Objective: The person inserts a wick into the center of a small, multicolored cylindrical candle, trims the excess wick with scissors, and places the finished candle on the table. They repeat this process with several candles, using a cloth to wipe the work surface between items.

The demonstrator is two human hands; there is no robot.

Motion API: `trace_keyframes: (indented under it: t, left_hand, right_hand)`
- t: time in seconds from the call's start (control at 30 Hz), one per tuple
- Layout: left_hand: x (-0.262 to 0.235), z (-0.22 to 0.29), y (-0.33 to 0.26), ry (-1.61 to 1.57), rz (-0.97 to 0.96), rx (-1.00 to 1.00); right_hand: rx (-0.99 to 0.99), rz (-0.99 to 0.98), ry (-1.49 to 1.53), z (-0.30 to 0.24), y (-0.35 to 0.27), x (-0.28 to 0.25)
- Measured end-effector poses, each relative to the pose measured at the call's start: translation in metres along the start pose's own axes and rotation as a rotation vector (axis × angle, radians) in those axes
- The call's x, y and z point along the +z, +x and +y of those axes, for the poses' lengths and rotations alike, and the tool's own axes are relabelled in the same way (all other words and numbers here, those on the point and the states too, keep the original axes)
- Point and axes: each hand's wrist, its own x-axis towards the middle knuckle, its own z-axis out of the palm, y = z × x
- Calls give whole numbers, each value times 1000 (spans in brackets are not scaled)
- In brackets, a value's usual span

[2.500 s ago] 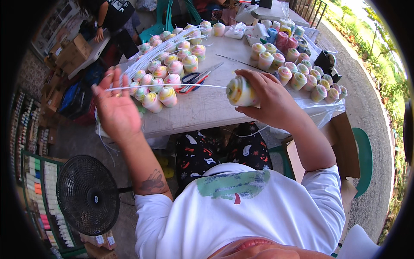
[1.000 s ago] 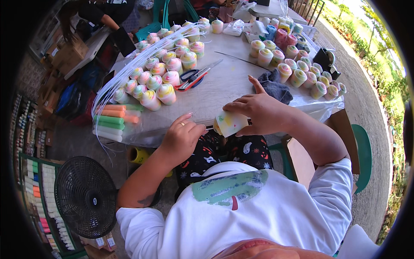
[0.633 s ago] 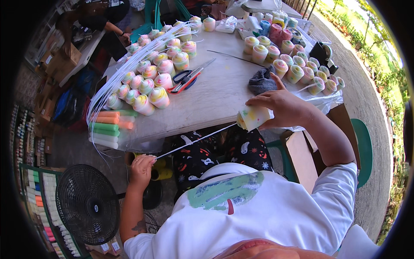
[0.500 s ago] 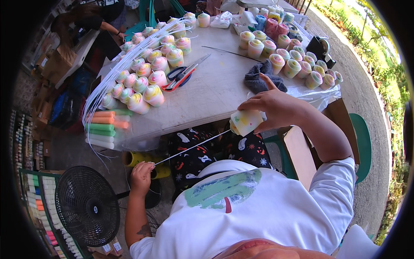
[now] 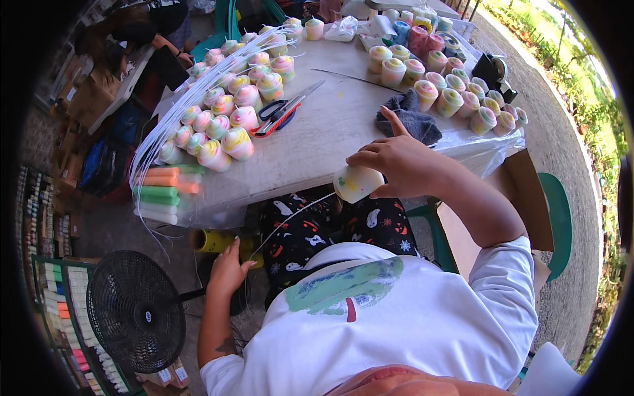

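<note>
My right hand (image 5: 403, 162) grips a pale cup-shaped candle (image 5: 358, 183) over my lap, just off the table's near edge. The candle has yellow and green patches and lies tilted on its side, its end facing left. A long white wick (image 5: 290, 221) comes out of that end and curves down toward my left hand (image 5: 228, 266). There the fingers are extended, with the thumb apart, beside the wick. Past the thumb, the wick's lower end drops away.
Rows of multicoloured candles (image 5: 213, 155) stand on the table (image 5: 337, 125), with long white wicks (image 5: 175, 119) across them. Scissors and a cutter (image 5: 277, 119), a dark cloth (image 5: 413, 119) and a thin rod (image 5: 356, 79) lie there. A black fan (image 5: 137, 310) stands at left; another person (image 5: 148, 33) works behind.
My right hand has moved the candle a little left. My left hand has opened from its pinch on the wick, which has gone from taut and straight to slack and curved.
</note>
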Motion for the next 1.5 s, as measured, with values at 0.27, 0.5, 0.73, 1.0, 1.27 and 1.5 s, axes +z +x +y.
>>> trace_keyframes:
  t: [0.27, 0.5, 0.73, 1.0, 1.27, 1.5]
  left_hand:
    - [-44, 170, 58, -637, 183, 682]
    - [-18, 193, 86, -1120, 303, 715]
    - [11, 213, 92, -1036, 285, 906]
    - [25, 211, 84, -1092, 345, 916]
    - [30, 201, 84, -759, 405, 965]
    - [39, 201, 86, -673, 421, 994]
  right_hand:
    - [-131, 255, -128, -49, 23, -24]
    - [338, 983, 613, -22, -32, 15]
    - [193, 808, 1345, -35, 35, 91]
    - [54, 941, 1565, -35, 38, 57]
    - [63, 959, 1512, -26, 21, 31]
    - [92, 983, 1435, -27, 16, 33]
